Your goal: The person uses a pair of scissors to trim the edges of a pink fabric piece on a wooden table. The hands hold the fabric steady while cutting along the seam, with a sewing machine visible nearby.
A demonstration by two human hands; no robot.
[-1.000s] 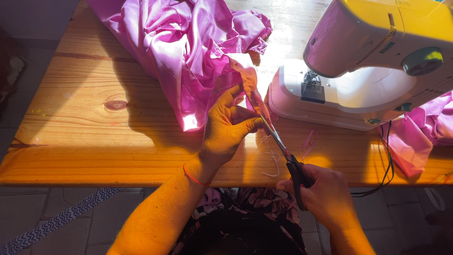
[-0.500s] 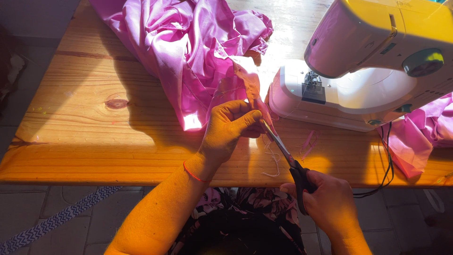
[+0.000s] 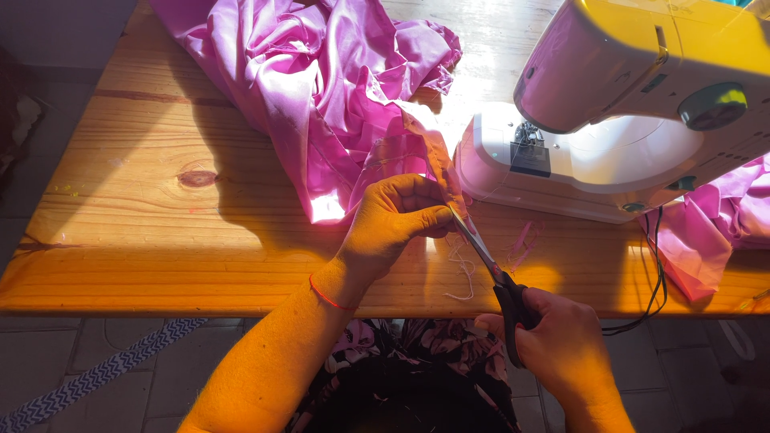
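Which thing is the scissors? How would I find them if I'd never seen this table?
Start at the big yellow and white sewing machine on the wooden table. Look down toward the near table edge, where the right hand grips black handles. The scissors run from there up to the pink satin fabric pinched by the left hand: the only thin, metal-bladed thing there.

Glossy pink satin cloth (image 3: 321,88) catches the sun, its folds smooth and shiny, with frayed thread along the edge pinched by the left hand (image 3: 393,224). The scissors (image 3: 489,269) show bright metal blades and matt black plastic handles in the right hand (image 3: 561,349). The sewing machine (image 3: 634,104) is smooth, slightly glossy plastic, white and yellow. The table (image 3: 144,216) is varnished wood, grain and a knot showing.
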